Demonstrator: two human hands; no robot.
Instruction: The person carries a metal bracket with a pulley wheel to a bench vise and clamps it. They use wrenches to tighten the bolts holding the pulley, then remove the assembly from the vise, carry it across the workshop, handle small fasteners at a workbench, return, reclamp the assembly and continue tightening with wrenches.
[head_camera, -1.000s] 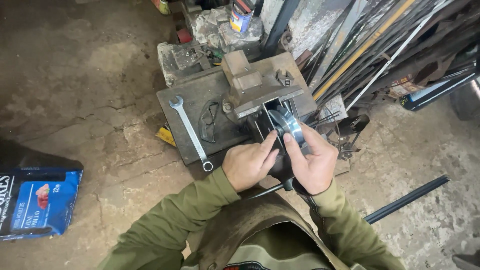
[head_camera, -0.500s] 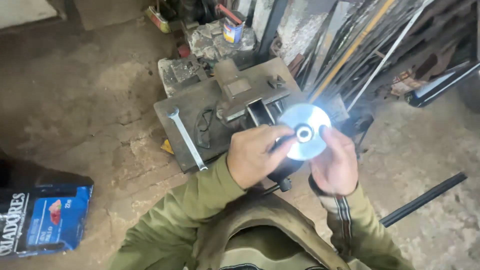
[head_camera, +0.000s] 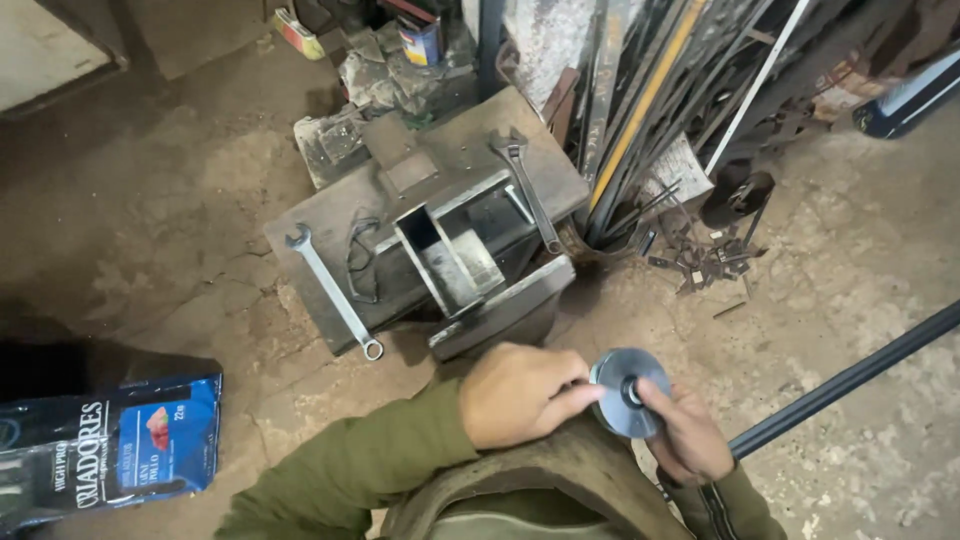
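A round grey metal disc (head_camera: 622, 388) with a dark hub in its centre is held low in front of me, near my lap. My right hand (head_camera: 688, 432) grips it from the right, thumb on the hub. My left hand (head_camera: 520, 392) pinches its left rim with the fingertips. Farther away stands a grey steel block (head_camera: 330, 240) carrying a vise-like jig of welded plates (head_camera: 450, 250), its slot bare.
A long wrench (head_camera: 330, 290) lies on the block's left part, another wrench (head_camera: 528, 185) on the right. Steel rods (head_camera: 660, 110) lean at the back right. A dark bar (head_camera: 850, 375) crosses the floor at right. A blue bag (head_camera: 105, 445) lies at left.
Both hands have drawn the disc out of the jig's slot and brought it down toward my body. The view has tilted, so the block now sits higher in frame.
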